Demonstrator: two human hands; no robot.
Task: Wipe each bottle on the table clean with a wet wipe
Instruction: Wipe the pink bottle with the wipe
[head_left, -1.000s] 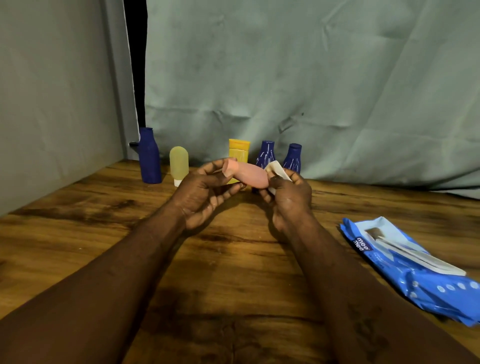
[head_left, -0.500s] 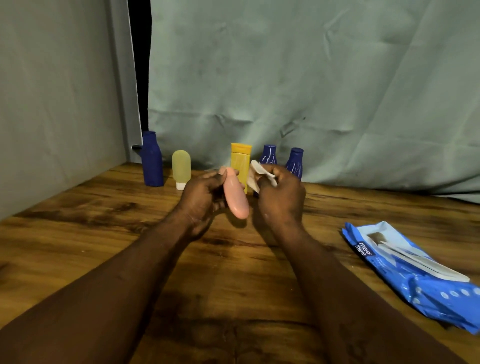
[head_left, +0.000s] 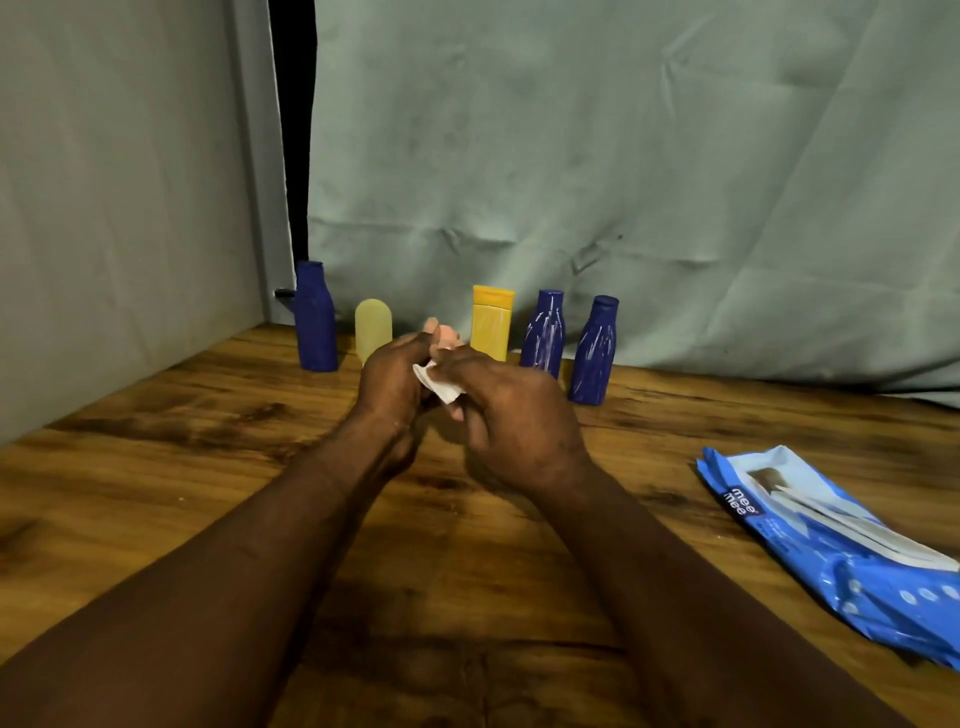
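Note:
My left hand (head_left: 390, 382) grips a small pink bottle (head_left: 448, 333) above the middle of the wooden table (head_left: 156, 493); only the bottle's end shows past my fingers. My right hand (head_left: 511, 415) pinches a white wet wipe (head_left: 439, 385) against the bottle, and the two hands touch. Along the back stand a dark blue bottle (head_left: 314, 325), a pale yellow bottle (head_left: 373, 328), an orange-yellow tube (head_left: 491, 322) and two more dark blue bottles (head_left: 543, 335) (head_left: 594, 353).
A blue pack of wet wipes (head_left: 831, 540) lies flat at the right side of the table. A grey-green cloth backdrop (head_left: 623, 182) hangs behind the bottles and a grey wall closes the left side.
The pink bottle, first lying crosswise between my hands, turned upright and is now mostly hidden in my left hand. My right hand brought the wipe onto the bottle and closed against the left hand.

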